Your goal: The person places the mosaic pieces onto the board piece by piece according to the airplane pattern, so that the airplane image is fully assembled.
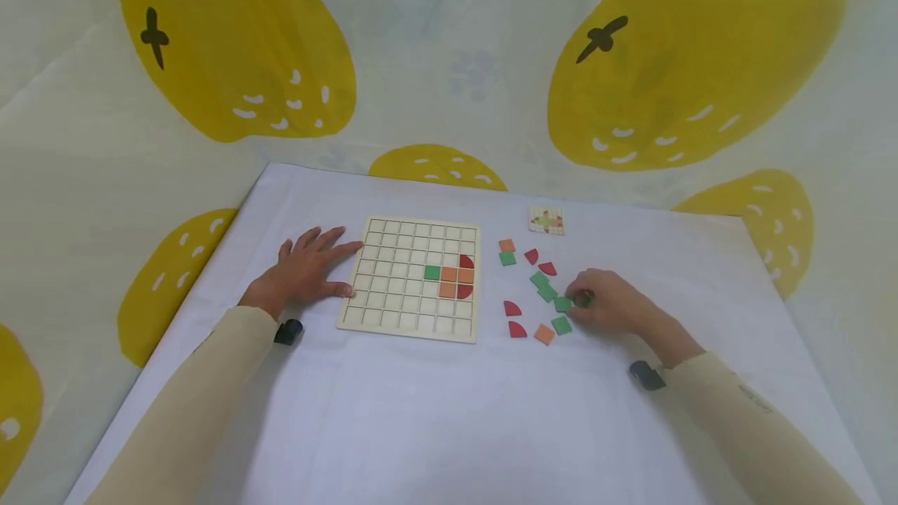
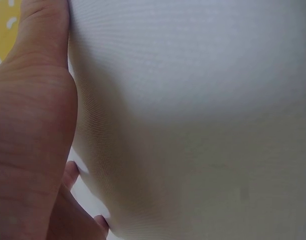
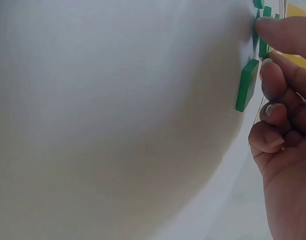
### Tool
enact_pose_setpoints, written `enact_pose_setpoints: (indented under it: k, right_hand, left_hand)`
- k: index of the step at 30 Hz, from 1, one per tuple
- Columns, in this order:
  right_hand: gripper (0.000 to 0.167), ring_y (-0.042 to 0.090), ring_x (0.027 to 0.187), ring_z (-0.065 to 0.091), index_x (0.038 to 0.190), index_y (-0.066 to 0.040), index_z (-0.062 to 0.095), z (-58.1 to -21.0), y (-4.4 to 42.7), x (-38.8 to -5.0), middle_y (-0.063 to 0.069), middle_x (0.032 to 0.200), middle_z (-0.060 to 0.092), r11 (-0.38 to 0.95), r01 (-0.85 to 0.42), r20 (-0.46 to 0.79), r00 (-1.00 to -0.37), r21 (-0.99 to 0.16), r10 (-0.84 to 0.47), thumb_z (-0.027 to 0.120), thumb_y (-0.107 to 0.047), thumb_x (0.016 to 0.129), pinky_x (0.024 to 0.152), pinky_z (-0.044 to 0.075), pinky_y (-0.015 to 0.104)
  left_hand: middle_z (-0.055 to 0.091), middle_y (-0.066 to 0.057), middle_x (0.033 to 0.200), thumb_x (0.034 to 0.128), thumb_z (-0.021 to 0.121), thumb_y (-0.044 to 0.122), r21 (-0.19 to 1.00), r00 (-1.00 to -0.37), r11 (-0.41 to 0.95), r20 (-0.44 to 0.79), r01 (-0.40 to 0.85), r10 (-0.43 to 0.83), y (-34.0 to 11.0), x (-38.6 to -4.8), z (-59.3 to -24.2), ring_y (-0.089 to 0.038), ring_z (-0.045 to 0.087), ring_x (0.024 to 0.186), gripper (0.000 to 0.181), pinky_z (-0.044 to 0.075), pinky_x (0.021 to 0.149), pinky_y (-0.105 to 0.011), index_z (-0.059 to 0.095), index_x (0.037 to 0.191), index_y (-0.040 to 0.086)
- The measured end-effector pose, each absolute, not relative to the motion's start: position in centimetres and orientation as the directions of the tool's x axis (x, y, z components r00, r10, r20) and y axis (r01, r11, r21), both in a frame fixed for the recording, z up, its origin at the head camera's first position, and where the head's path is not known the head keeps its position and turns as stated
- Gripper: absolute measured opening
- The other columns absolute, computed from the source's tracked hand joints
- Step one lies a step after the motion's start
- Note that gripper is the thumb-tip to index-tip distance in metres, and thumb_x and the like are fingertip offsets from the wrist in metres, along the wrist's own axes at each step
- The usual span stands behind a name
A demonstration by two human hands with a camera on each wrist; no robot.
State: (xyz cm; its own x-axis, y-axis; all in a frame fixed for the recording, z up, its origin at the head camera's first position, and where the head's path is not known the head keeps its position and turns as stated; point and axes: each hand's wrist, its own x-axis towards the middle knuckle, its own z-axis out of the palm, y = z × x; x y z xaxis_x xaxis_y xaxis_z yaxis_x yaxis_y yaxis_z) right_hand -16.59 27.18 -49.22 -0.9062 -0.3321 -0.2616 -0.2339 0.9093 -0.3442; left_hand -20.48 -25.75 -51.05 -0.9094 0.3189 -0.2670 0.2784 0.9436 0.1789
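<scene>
In the head view my left hand (image 1: 298,271) lies with fingers spread, index fingertip and thumb touching the left edge of a wooden grid board (image 1: 386,333). On the board's right side sit a green square tile (image 1: 432,273), several orange square tiles (image 1: 449,274) and two red quarter-circle tiles (image 1: 465,292). My right hand (image 1: 606,302) is over the loose tiles, thumb and index finger at the edges of a green square tile (image 1: 563,304), seemingly pinching it. Another green tile (image 3: 247,85) lies by its curled fingers in the right wrist view. The left wrist view shows mostly palm and thumb (image 2: 33,125).
Loose red quarter-circles (image 1: 517,330), orange squares (image 1: 544,334) and green squares (image 1: 561,325) lie between board and right hand. A small pattern card (image 1: 546,220) lies behind them. The white table (image 1: 421,411) meets a lemon-print curtain (image 1: 449,61) at the back.
</scene>
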Motion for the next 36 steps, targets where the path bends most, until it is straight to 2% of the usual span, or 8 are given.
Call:
enact_pose_setpoints:
  k: [26, 36]
  right_hand:
    - [0.04, 0.018, 0.093, 0.062, 0.119, -0.008, 0.074, -48.6, 25.4, -16.9, 0.002, 0.1, 0.071, 0.86, -0.301, -0.213, -0.886, -0.412, -0.412, 0.085, -0.027, 0.086, 0.082, 0.06, 0.036]
    - [0.033, 0.015, 0.09, 0.06, 0.114, -0.014, 0.075, -49.0, 24.4, -17.2, -0.002, 0.098, 0.071, 0.845, -0.33, -0.191, -0.879, -0.42, -0.438, 0.085, -0.029, 0.086, 0.076, 0.057, 0.027]
  left_hand:
    - [0.013, -0.007, 0.177, 0.0855, 0.067, 0.074, 0.165, -0.911, 0.94, -0.244, 0.298, 0.332, -25.9, -20.6, -51.2, -0.048, 0.01, 0.16, 0.094, 0.014, 0.118, -0.082, 0.026, 0.164, 0.042]
    - [0.012, -0.008, 0.177, 0.0856, 0.069, 0.072, 0.172, -0.911, 0.939, -0.244, 0.297, 0.332, -25.9, -20.6, -51.3, -0.049, 0.01, 0.16, 0.094, 0.013, 0.118, -0.082, 0.027, 0.164, 0.042]
